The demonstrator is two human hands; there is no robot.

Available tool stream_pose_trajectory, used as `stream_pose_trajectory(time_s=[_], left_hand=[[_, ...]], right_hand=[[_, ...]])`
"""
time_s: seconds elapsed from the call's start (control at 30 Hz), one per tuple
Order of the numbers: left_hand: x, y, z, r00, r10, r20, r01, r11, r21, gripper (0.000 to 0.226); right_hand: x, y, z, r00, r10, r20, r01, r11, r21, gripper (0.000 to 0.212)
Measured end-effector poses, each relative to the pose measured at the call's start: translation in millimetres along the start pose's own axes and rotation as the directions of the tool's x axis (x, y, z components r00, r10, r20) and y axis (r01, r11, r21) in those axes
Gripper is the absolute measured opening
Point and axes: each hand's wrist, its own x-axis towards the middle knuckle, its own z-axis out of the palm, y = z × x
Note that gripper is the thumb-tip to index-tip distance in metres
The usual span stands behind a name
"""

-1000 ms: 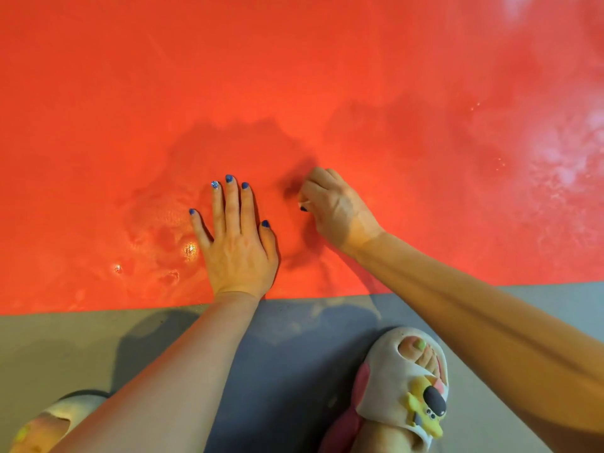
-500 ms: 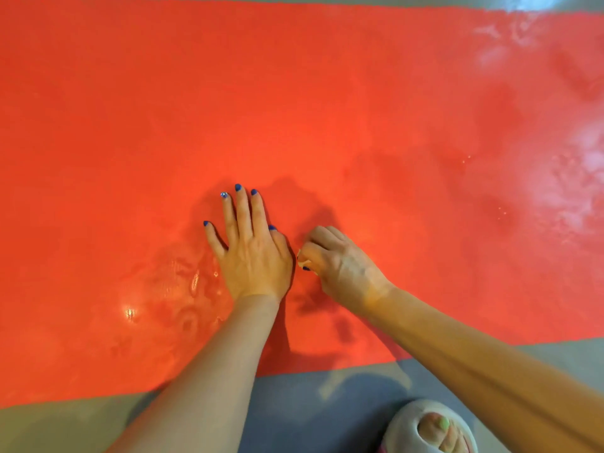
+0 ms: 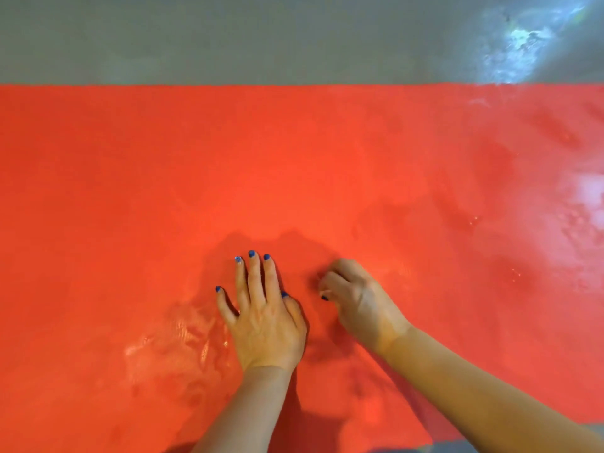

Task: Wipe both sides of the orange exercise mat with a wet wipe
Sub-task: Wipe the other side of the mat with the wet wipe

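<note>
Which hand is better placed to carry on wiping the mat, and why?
Probably the right hand: its fingers are curled, apparently round a wipe mostly hidden beneath them. The left hand lies flat on the orange mat, bracing it.

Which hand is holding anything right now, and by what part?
Left hand holds nothing, flat on the orange exercise mat. Right hand is curled; its grip cannot be told, no wipe visible.

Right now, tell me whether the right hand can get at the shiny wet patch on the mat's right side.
Probably yes. The right hand lies curled on the orange mat, and only bare mat lies between it and the wet patch. The left hand rests flat on the other side, clear of that path.
</note>
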Motion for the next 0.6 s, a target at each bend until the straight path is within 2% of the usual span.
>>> stream_pose_trajectory(time_s=[0.13,0.27,0.43,0.6], left_hand=[[10.7,-2.8,-0.5,0.998,0.025,-0.052,-0.026,0.999,-0.029,0.063],[48.4,-3.0,3.0,0.994,0.008,-0.109,-0.014,0.999,-0.049,0.062],[54.5,0.5,11.6,1.000,0.009,-0.010,-0.009,1.000,0.004,0.063],[52.9,-1.9,13.6,1.000,0.012,0.008,-0.012,1.000,0.013,0.063]], right_hand=[[20.1,-2.0,10.8,0.997,-0.078,0.026,0.077,0.997,0.031,0.037],[9.8,4.4,8.6,0.997,-0.071,0.016,0.071,0.997,-0.029,0.026],[12.1,5.4,9.7,0.995,-0.098,0.025,0.100,0.992,-0.076,0.035],[12.4,6.3,12.6,0.996,-0.076,0.040,0.079,0.994,-0.077,0.033]])
